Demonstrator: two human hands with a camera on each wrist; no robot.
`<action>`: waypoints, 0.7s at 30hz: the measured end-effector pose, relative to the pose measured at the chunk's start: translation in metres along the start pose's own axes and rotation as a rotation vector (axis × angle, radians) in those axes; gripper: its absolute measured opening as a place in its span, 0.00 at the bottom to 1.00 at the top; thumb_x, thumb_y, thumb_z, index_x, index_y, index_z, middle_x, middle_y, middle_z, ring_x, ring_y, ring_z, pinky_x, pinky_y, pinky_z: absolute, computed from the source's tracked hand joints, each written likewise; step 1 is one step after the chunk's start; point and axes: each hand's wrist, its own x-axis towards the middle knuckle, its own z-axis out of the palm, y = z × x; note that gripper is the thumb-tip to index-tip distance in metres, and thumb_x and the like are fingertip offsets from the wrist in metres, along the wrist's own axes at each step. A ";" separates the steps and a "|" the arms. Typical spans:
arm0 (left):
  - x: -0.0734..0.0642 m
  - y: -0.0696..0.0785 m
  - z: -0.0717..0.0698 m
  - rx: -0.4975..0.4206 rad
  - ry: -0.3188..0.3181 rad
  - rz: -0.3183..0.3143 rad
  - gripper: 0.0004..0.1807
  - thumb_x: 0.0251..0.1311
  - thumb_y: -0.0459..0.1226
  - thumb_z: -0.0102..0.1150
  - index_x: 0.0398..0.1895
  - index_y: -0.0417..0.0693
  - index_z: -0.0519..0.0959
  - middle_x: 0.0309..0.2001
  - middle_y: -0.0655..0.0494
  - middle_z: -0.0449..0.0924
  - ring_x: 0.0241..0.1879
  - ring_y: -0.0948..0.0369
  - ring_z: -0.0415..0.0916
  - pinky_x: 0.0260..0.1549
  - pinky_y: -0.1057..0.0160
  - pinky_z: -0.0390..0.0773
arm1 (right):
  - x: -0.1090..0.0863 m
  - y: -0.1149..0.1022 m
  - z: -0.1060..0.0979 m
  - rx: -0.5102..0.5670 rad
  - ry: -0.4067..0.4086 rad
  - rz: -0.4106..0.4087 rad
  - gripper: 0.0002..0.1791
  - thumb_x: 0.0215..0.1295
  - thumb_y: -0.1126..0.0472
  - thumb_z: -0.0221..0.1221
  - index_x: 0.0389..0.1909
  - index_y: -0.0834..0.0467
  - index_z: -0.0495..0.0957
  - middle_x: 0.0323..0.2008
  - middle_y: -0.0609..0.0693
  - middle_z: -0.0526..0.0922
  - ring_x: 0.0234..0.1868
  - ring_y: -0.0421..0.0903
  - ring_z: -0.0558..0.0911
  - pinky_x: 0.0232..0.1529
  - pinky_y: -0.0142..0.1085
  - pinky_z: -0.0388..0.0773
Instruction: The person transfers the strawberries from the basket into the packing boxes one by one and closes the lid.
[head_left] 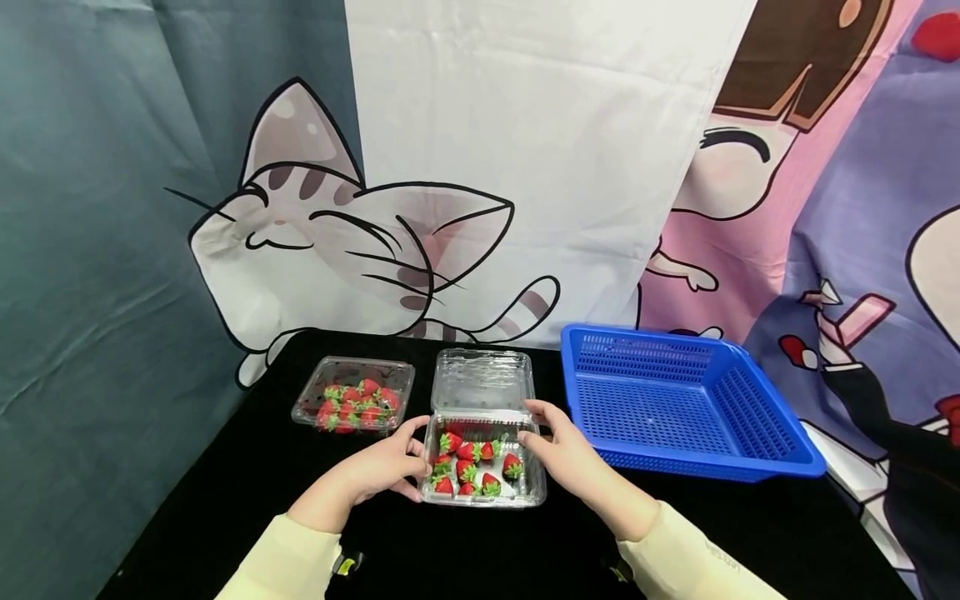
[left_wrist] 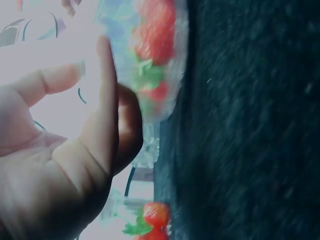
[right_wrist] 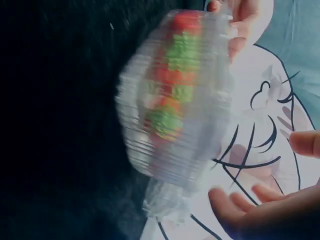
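A clear hinged plastic box (head_left: 486, 503) stands in the middle with its lid (head_left: 483, 379) raised toward the back. Several strawberries (head_left: 467, 471) lie inside it. My left hand (head_left: 378, 467) is at the box's left side, its fingertips touching or very near the wall. In the left wrist view the thumb and one finger (left_wrist: 105, 80) look straight, another bent behind. My right hand (head_left: 573, 458) is by the right rim near the hinge. The right wrist view shows its fingers (right_wrist: 225, 207) spread loosely, apart from the blurred box (right_wrist: 137, 110).
To the left stands another clear plastic box (head_left: 303, 408) of strawberries. A blue perforated basket (head_left: 693, 467) sits at the right. Black cloth (head_left: 480, 558) covers the table, and printed curtains (head_left: 540, 100) hang behind it.
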 end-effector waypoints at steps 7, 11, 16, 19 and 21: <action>-0.006 0.003 -0.006 0.051 -0.022 -0.021 0.47 0.61 0.30 0.59 0.78 0.48 0.43 0.43 0.43 0.69 0.37 0.52 0.74 0.31 0.52 0.84 | -0.008 0.014 0.016 0.059 0.041 0.066 0.40 0.65 0.59 0.60 0.74 0.66 0.55 0.74 0.67 0.53 0.68 0.70 0.63 0.65 0.57 0.65; -0.001 0.001 -0.006 0.056 0.069 0.002 0.42 0.68 0.39 0.58 0.78 0.44 0.47 0.55 0.40 0.69 0.47 0.49 0.76 0.37 0.51 0.84 | -0.002 0.021 0.020 0.108 0.061 0.137 0.45 0.65 0.57 0.59 0.76 0.66 0.48 0.75 0.69 0.50 0.71 0.69 0.58 0.69 0.59 0.57; 0.009 -0.005 -0.002 0.030 0.140 0.028 0.40 0.72 0.47 0.52 0.79 0.45 0.47 0.73 0.37 0.54 0.65 0.40 0.65 0.50 0.46 0.79 | 0.006 0.028 0.023 0.235 0.037 0.215 0.47 0.66 0.55 0.58 0.77 0.65 0.43 0.72 0.73 0.52 0.72 0.67 0.57 0.69 0.59 0.57; 0.015 -0.007 0.000 0.018 0.148 0.038 0.40 0.73 0.51 0.49 0.80 0.48 0.47 0.76 0.40 0.48 0.70 0.39 0.58 0.55 0.42 0.74 | 0.010 0.033 0.025 0.297 0.030 0.212 0.46 0.67 0.57 0.57 0.77 0.66 0.42 0.73 0.71 0.52 0.70 0.65 0.62 0.67 0.57 0.62; 0.017 -0.007 0.000 0.008 0.155 0.037 0.39 0.73 0.54 0.47 0.80 0.50 0.47 0.77 0.42 0.48 0.70 0.39 0.56 0.56 0.41 0.73 | 0.013 0.036 0.026 0.314 0.031 0.205 0.45 0.67 0.58 0.56 0.77 0.66 0.42 0.74 0.68 0.53 0.68 0.63 0.65 0.66 0.56 0.65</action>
